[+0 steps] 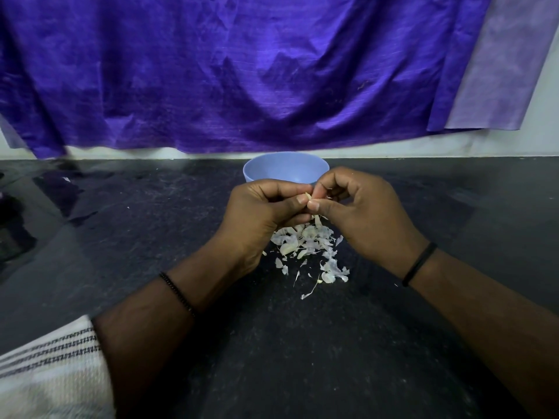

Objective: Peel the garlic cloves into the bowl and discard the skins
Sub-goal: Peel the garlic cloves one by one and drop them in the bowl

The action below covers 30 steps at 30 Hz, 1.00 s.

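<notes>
Garlic clove (308, 197), small and slippery, sits pinched between left hand (263, 210) and right hand (360, 207), papery skin tearing easily at its tip.

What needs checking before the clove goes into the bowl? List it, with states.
1. Clove held: the pale garlic clove is pinched between the left hand and right hand: ok.
2. Clove fully peeled: the fingers cover most of it: cannot tell.
3. Bowl within reach: the round light-blue plastic bowl stands upright just beyond the hands: ok.
4. Bowl contents: its inside is mostly hidden behind the hands: cannot tell.
5. Skins discarded: the pile of papery white garlic skins lies on the dark stone counter beneath the hands: not ok.
</notes>
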Motion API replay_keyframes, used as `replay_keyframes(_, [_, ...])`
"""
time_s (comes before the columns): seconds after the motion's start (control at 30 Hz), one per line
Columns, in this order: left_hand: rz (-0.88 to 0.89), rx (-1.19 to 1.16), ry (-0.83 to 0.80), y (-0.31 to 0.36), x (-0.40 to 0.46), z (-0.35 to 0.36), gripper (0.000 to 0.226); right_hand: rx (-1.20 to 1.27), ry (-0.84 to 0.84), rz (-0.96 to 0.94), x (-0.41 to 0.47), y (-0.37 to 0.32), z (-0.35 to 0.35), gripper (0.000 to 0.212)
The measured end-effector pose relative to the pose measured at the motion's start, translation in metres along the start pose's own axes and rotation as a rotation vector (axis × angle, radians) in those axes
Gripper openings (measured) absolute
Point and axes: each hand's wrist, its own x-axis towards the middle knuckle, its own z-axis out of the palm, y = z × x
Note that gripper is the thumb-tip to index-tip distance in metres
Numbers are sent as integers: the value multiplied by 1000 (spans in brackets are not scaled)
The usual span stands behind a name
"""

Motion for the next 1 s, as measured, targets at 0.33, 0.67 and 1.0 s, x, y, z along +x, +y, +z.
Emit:
replay_keyframes(0.33, [-4,-7,27,-2,0,2,10,4,32,-14,-2,-1,1,11])
replay_keyframes(0.67, [47,40,18,-2,-2,2,12,-100,16,-102,-1,-1,0,14])
replay_keyframes(1.0, [-11,-37,53,-1,0,1,8,-7,63,-49,-3,0,4,15])
